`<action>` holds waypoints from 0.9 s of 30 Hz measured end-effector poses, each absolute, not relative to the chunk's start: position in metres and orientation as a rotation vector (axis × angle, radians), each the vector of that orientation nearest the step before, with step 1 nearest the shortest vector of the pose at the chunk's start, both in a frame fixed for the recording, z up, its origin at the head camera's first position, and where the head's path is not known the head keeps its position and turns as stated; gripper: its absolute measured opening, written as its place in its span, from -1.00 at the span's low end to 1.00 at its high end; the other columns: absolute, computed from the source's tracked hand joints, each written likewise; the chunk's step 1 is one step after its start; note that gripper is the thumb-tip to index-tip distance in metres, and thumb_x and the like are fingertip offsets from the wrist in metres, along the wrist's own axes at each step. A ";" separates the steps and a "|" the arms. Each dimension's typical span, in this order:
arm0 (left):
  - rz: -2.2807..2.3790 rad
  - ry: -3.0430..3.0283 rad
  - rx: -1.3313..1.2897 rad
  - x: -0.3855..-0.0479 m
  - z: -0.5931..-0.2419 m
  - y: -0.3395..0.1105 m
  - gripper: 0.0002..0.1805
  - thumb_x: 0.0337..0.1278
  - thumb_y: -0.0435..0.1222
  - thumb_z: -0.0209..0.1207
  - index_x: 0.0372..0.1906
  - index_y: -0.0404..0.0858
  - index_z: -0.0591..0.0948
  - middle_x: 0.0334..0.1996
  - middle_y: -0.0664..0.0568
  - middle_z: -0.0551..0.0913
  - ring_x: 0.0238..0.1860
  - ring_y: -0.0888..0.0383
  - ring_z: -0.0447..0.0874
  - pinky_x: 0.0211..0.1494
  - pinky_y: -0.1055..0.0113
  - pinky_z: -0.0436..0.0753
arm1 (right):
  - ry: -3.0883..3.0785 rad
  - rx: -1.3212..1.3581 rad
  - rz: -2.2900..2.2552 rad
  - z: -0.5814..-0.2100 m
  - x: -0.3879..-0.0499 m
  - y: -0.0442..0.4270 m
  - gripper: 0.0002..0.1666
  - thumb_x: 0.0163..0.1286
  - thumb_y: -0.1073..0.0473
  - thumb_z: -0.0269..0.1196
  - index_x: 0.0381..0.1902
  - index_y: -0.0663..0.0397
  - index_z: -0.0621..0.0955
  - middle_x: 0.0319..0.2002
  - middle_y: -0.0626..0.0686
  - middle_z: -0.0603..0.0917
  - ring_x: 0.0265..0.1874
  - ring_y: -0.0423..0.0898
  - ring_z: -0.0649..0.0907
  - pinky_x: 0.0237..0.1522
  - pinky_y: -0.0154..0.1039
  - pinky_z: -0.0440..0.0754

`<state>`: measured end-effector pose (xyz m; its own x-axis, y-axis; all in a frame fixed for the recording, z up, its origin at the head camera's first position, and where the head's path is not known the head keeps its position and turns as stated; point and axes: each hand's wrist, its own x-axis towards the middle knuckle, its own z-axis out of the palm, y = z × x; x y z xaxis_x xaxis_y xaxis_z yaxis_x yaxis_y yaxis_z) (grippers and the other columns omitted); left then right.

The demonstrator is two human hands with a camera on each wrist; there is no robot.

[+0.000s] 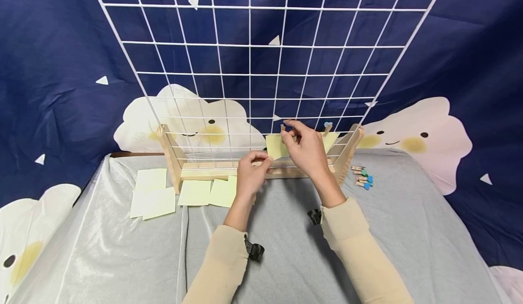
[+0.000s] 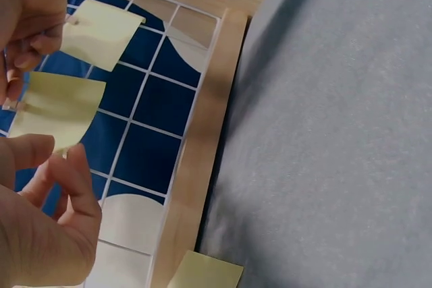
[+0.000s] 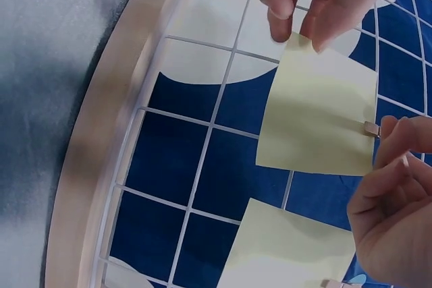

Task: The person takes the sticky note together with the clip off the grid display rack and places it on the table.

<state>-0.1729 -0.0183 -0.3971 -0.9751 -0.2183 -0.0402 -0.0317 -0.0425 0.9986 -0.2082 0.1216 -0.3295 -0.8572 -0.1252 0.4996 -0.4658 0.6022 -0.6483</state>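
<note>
A yellow paper note [image 1: 275, 146] hangs against the lower part of a white wire grid [image 1: 250, 74]. My left hand [image 1: 251, 172] pinches the note's lower left corner between thumb and fingers. At the note's upper edge, my right hand [image 1: 307, 149] pinches a small wooden clothespin [image 3: 371, 128], whose tip lies over the paper in the right wrist view. To the right, a second yellow note [image 3: 290, 247] is clipped to the grid by a clothespin with a blue heart [image 1: 328, 126]. My right hand partly covers both notes in the head view.
The grid stands in a wooden base [image 1: 208, 172] with side supports. Several loose notes [image 1: 195, 192] lie before it, and more notes [image 1: 151, 179] lie further left. Several clothespins with coloured tops [image 1: 363, 179] rest on the grey cloth at right. A patterned blue curtain hangs behind.
</note>
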 end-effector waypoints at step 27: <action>-2.175 -2.083 0.242 -0.174 -0.395 -0.018 -0.92 0.26 -0.42 0.26 -0.20 -0.36 0.63 -0.42 0.04 0.60 -0.40 -0.19 0.73 -0.63 0.42 0.50 | -2.146 0.465 1.374 -0.345 -0.213 0.120 -0.87 0.36 0.30 0.38 -0.18 0.29 0.76 -0.40 0.14 0.76 -0.47 -0.11 0.64 -0.43 -0.49 0.47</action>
<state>-0.1736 -0.0183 -0.3954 -0.9800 -0.1964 -0.0323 -0.0238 -0.0459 0.9987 -0.2135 0.1201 -0.3452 -0.7921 0.0023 0.6104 -0.5535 0.4190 -0.7198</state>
